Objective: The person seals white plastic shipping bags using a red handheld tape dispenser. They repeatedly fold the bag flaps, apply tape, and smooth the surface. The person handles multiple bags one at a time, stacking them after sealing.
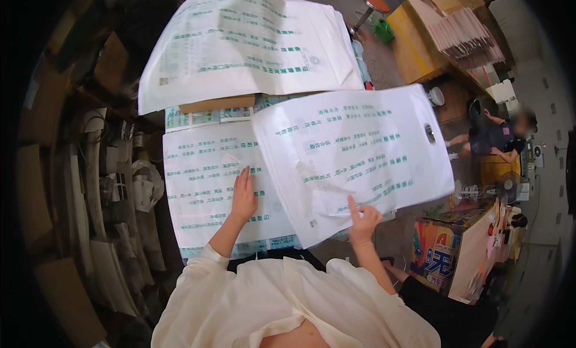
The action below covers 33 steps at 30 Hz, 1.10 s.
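Observation:
A white plastic bag (372,144) with green print and a dark oval handle hole lies tilted at the middle right, past the edge of the stack. My right hand (365,222) is at its near edge, index finger stretched over the bag and the other fingers curled. The thumb is hidden, apparently under the edge. My left hand (245,195) rests flat, fingers extended, on another white printed bag (201,198) at the left. Beyond them, a larger pile of white printed bags (240,54) lies with its surface creased and one side raised.
A cardboard piece (217,104) shows beneath the far pile. Shelving with sheets and wrapped goods (120,192) lines the left. At right are a colourful carton (435,252), a fan (509,185), a seated person (495,138), a red-topped stool (376,3) and stacked sheets (465,36).

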Each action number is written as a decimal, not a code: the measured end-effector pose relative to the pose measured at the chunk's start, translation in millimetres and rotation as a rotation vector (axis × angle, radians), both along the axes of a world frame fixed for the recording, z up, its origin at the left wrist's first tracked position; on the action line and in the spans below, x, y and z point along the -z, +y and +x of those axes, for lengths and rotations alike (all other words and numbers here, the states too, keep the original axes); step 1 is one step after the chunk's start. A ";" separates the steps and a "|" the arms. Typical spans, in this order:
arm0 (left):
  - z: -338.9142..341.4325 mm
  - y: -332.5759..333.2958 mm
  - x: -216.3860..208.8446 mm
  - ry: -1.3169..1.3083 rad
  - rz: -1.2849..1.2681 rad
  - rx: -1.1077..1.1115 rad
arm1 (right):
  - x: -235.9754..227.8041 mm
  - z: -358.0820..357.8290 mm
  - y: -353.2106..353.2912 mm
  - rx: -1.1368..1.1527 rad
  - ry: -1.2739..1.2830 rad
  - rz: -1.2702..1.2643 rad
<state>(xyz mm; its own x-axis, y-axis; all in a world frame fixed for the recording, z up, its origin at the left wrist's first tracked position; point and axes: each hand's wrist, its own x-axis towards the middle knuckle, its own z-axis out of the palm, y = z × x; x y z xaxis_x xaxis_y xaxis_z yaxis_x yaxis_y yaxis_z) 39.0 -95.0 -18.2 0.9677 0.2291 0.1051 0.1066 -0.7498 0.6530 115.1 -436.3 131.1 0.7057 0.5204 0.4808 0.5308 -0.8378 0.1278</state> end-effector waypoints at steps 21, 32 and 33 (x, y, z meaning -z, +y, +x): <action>72.0 -99.5 -8.5 0.209 0.380 -0.022 | 59.0 43.0 -36.5 0.007 1.124 -0.167; 74.7 -99.0 -12.1 0.216 0.320 -0.054 | 134.8 121.3 -35.6 0.257 0.713 -0.121; 75.6 -99.2 -12.5 0.220 0.328 -0.057 | 139.2 123.2 -37.3 0.258 0.708 -0.131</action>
<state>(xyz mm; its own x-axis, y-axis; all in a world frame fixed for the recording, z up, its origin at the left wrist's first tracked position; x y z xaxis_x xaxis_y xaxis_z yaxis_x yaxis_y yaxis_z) 114.6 -194.1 -5.6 0.9620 0.2718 -0.0266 0.2646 -0.9037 0.3366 238.3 -473.7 -8.1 0.9295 0.3190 -0.1852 0.3127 -0.9477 -0.0635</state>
